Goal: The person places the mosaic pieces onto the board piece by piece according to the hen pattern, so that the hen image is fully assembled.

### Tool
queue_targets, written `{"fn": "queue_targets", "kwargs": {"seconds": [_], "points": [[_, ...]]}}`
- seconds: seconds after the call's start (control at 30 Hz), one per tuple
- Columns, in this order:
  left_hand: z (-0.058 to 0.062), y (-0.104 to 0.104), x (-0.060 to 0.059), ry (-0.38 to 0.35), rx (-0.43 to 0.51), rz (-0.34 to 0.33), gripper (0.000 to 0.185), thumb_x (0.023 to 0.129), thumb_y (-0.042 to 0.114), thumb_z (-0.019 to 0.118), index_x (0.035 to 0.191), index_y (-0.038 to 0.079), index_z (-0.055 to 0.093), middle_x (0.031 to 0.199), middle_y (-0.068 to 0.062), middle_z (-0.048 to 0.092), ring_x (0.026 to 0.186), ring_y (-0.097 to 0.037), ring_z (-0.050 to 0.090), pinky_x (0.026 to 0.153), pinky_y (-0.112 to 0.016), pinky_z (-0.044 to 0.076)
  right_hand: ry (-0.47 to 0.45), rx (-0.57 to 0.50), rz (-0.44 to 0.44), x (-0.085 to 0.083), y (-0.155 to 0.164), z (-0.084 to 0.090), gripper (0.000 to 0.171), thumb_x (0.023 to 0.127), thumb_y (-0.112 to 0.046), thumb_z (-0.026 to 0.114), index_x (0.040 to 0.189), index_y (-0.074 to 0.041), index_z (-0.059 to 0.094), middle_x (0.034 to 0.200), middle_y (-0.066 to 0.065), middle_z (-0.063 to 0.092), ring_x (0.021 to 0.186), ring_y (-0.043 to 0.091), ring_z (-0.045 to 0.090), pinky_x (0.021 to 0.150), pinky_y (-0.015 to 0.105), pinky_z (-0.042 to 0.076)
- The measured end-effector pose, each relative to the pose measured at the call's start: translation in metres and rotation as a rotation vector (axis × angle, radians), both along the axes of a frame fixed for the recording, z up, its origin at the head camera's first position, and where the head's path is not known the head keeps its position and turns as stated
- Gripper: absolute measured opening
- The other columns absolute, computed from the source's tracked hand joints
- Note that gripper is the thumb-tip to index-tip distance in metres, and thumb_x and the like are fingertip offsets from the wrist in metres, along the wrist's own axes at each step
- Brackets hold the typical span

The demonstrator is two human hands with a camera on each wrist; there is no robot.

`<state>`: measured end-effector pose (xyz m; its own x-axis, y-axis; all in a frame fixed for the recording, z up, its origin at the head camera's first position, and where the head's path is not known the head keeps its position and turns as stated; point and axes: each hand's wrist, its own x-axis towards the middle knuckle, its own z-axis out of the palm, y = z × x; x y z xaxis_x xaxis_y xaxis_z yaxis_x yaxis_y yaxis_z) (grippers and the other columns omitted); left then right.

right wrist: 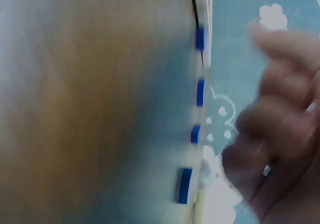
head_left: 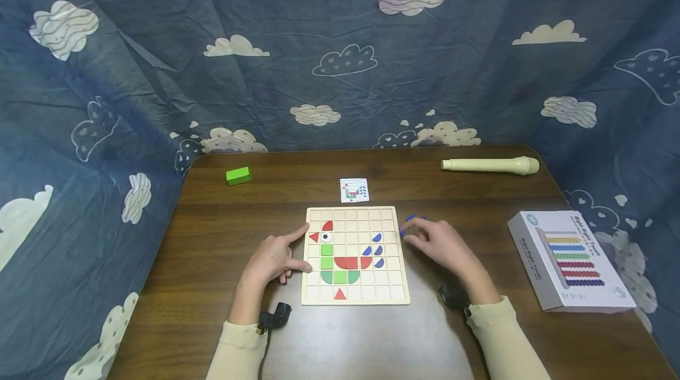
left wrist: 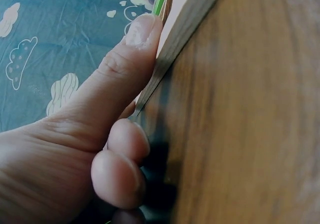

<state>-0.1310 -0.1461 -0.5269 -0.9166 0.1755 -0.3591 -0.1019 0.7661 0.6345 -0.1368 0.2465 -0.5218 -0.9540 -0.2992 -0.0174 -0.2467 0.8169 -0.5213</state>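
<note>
A square wooden grid board bears flat coloured pieces forming a bird-like figure: red, green and blue shapes and a round eye piece. My left hand rests its straight index finger and thumb against the board's left edge, the other fingers folded under; the left wrist view shows the thumb at the wooden rim. Past the board's right edge, my right hand hovers with bent fingers close to small blue pieces. In the right wrist view this hand is blurred, with several blue pieces on the table.
Behind the board lies a small picture card of a similar figure. A green block is at the back left, a pale yellow toy microphone at the back right. On the right stands a white box. A cloud-patterned curtain surrounds the table.
</note>
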Motion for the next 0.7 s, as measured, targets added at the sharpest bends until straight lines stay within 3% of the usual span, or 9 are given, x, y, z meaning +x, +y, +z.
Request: {"fn": "queue_targets", "kwargs": {"seconds": [0.1, 0.3, 0.7], "points": [[0.0, -0.002, 0.0, 0.002, -0.002, 0.001, 0.107, 0.069, 0.037, 0.1, 0.161, 0.039, 0.046, 0.054, 0.0, 0.054, 0.039, -0.016, 0.058, 0.043, -0.025, 0.039, -0.021, 0.045, -0.04, -0.012, 0.007, -0.002, 0.026, 0.098, -0.023, 0.077, 0.123, -0.019, 0.074, 0.062, -0.005, 0.049, 0.056, 0.011, 0.043, 0.055, 0.028, 0.033], [0.0, -0.002, 0.0, -0.005, 0.01, 0.003, 0.106, 0.07, 0.036, 0.1, 0.161, 0.038, 0.046, 0.055, 0.0, 0.054, 0.04, -0.016, 0.058, 0.044, -0.024, 0.04, -0.106, 0.074, -0.015, -0.022, 0.005, -0.007, 0.027, 0.097, -0.025, 0.078, 0.124, -0.02, 0.075, 0.065, -0.003, 0.055, 0.058, 0.013, 0.048, 0.056, 0.029, 0.036], [0.0, -0.002, 0.001, -0.006, 0.023, 0.012, 0.106, 0.07, 0.034, 0.1, 0.161, 0.038, 0.046, 0.055, 0.0, 0.054, 0.039, -0.016, 0.058, 0.043, -0.024, 0.041, -0.029, 0.133, -0.032, -0.024, 0.0, -0.01, 0.024, 0.096, -0.028, 0.08, 0.115, -0.014, 0.071, 0.07, -0.002, 0.06, 0.06, 0.014, 0.049, 0.057, 0.03, 0.037]]}}
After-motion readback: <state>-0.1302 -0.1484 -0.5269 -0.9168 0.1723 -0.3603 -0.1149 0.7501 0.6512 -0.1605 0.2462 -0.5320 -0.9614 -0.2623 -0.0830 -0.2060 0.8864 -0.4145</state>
